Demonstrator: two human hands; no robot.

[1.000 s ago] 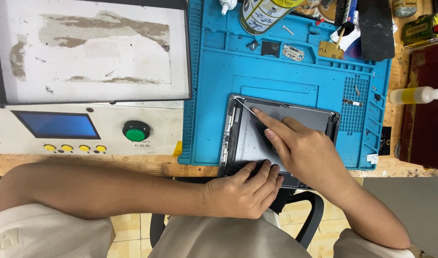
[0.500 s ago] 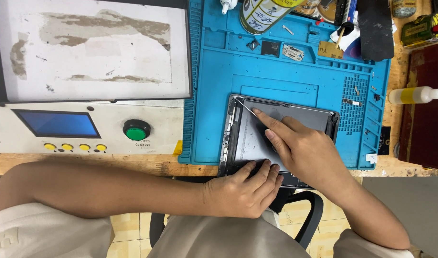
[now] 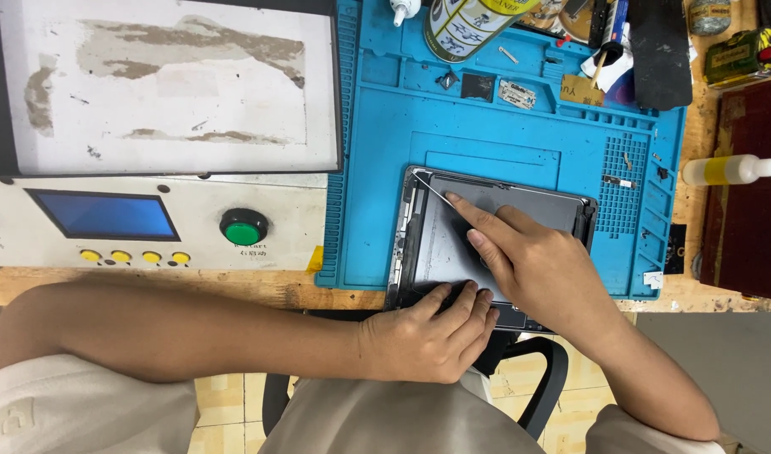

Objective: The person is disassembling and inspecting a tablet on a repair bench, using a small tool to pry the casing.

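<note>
Right hand [image 3: 537,261] pinches thin tool [image 3: 429,189] over tablet [image 3: 453,244]

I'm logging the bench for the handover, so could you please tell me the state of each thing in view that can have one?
Tablet: opened, lying flat on the blue mat.
Thin tool: held by the right hand, tip at the tablet's upper left corner.
Left hand: pressing on the tablet's near edge.
Machine screen: lit blue.
Squeeze bottle: lying on its side, capped.
</note>
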